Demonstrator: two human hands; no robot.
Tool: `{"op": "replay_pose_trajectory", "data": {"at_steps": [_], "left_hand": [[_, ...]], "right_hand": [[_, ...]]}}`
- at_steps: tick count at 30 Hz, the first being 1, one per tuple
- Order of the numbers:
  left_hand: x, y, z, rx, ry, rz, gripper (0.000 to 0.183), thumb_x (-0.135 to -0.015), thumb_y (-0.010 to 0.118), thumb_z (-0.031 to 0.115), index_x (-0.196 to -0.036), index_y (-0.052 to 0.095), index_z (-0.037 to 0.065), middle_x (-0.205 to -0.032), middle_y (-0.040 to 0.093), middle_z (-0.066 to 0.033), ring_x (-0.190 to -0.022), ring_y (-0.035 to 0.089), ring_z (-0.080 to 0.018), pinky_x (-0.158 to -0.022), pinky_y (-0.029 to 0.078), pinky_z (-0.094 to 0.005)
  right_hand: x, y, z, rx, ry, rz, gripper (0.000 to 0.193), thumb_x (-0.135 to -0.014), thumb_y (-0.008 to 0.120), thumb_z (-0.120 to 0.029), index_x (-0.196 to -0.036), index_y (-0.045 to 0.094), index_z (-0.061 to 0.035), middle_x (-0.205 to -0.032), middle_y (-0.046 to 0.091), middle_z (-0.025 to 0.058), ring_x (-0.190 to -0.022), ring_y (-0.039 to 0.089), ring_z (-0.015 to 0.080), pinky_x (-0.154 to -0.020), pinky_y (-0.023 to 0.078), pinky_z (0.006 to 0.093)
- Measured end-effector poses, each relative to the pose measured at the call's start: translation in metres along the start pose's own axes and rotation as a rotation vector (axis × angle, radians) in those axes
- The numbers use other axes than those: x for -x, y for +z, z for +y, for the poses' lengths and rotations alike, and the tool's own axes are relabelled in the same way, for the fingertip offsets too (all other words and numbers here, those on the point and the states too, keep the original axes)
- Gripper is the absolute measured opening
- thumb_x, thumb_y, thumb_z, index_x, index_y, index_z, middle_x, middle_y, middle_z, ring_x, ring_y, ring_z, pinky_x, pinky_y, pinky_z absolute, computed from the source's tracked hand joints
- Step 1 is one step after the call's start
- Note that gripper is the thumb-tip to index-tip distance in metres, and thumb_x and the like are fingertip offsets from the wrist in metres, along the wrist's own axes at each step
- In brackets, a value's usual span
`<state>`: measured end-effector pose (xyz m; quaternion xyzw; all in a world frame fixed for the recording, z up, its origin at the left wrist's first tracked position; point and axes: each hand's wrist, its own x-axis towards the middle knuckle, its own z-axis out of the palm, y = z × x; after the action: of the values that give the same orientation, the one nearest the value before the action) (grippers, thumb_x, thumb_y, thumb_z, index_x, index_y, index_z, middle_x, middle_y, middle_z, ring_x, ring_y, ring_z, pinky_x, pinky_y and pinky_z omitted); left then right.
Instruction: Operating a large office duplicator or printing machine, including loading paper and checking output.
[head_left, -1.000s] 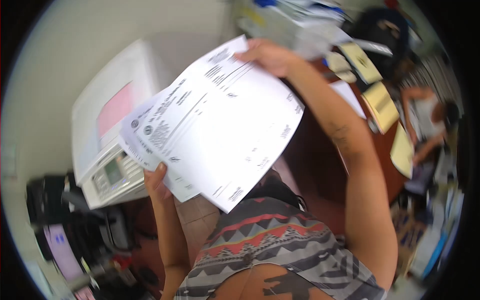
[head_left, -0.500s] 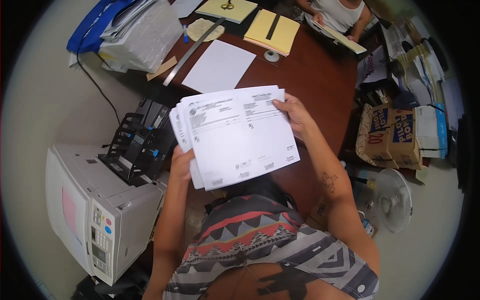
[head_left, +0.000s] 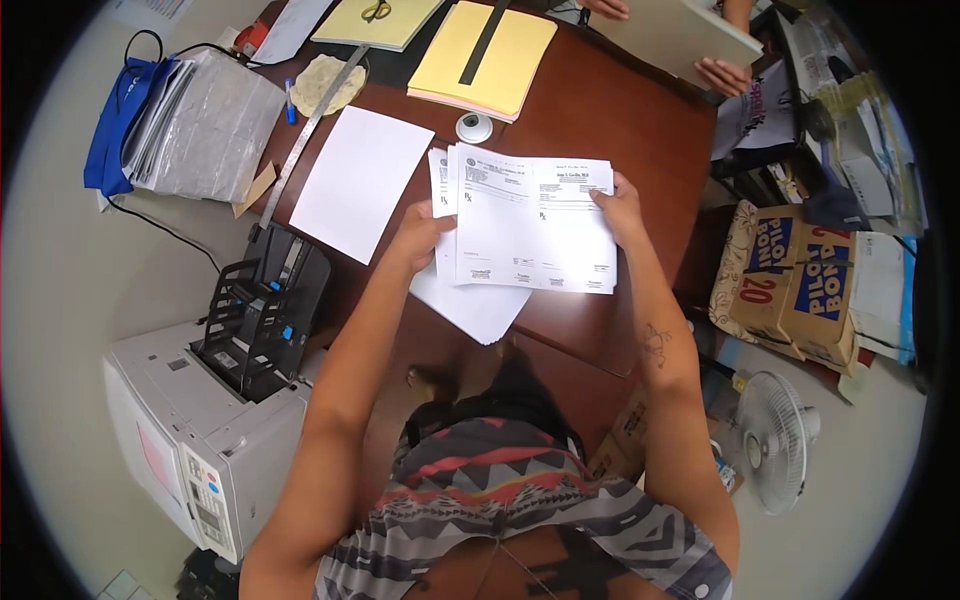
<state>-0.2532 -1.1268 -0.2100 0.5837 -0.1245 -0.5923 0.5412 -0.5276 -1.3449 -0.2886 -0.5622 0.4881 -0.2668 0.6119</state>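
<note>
I hold a small stack of printed paper forms (head_left: 535, 230) over the near part of the brown table, its sheets slightly fanned at the left edge. My left hand (head_left: 424, 236) grips the left side, thumb on top. At the upper right corner my right hand (head_left: 618, 208) pinches the stack, thumb over the print and fingers underneath. Below the forms, white sheets (head_left: 475, 303) lie at the table's near edge, partly covered. Left of them rests a large blank white sheet (head_left: 362, 180).
A metal ruler (head_left: 312, 135), a yellow paper stack (head_left: 485, 60), a white round object (head_left: 474, 127) and scissors (head_left: 376, 10) lie on the table (head_left: 625, 120). A grey printing machine (head_left: 215, 400) stands left; cartons (head_left: 785, 280) and a fan (head_left: 775, 440) right. Another person's hands hold a board (head_left: 680, 45).
The forms have moved away from my body, over the table, and both arms reach farther forward. White sheets now show beneath them. The other person's board looks nearer and larger.
</note>
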Motion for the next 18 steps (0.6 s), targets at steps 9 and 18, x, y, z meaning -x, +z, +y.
{"op": "replay_pose_trajectory", "data": {"at_steps": [9,18], "left_hand": [[0.074,0.130,0.107,0.119,0.281,-0.338,0.044,-0.087,0.071,-0.001,-0.128,0.058,-0.009,-0.120,0.070,-0.0162,-0.103,0.070,-0.0208,-0.093,0.057,-0.0348],[0.005,0.018,0.012,0.056,-0.029,-0.081,0.042,-0.092,0.061,-0.005,-0.134,0.054,-0.007,-0.122,0.069,-0.0173,-0.111,0.070,-0.0262,-0.096,0.058,-0.0375]], "right_hand": [[0.036,-0.105,-0.103,-0.539,0.076,-0.289,0.042,-0.092,0.061,0.007,-0.133,0.053,0.0063,-0.125,0.067,0.0198,-0.107,0.070,0.0255,-0.098,0.057,0.0373],[-0.007,-0.060,-0.057,-0.174,-0.043,-0.155,0.031,-0.089,0.070,0.007,-0.119,0.061,0.0026,-0.111,0.071,0.0107,-0.098,0.069,0.0161,-0.090,0.055,0.0305]]}}
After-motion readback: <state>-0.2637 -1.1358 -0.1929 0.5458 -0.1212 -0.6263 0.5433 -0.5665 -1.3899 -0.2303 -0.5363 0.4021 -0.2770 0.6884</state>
